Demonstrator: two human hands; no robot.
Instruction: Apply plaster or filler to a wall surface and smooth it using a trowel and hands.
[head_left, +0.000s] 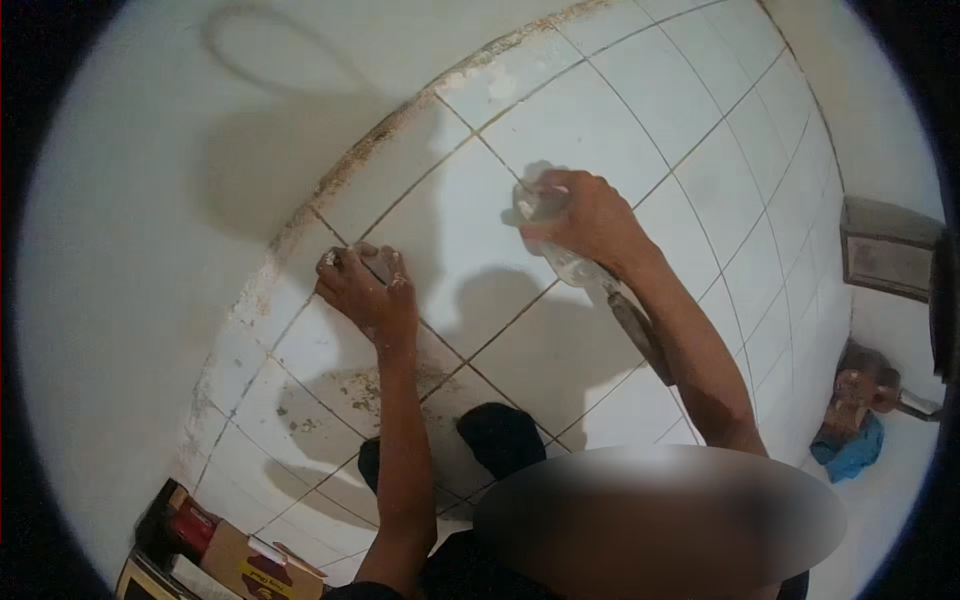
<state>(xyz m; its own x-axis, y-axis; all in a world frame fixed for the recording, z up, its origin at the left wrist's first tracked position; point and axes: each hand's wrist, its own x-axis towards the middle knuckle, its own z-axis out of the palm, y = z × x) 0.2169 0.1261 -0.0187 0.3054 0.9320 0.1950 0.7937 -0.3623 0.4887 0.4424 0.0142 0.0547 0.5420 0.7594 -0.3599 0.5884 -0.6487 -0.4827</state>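
My left hand is low over the white floor tiles, across a dark joint line. Its fingers are bent and apart, with white smears on them, and the joint shows between them. To the right, my right hand is closed around a clear plastic container, whose exact kind I cannot make out. Pale matter shows at its far end, partly behind the fingers. A dark, long handle sticks out from under the hand along the forearm; the tool's other end is hidden.
Crumbly debris lies near my dark-covered feet. A rough, broken edge runs along the wall's foot. Boxes stand at lower left. At right are a brown piece of furniture and a blue bag.
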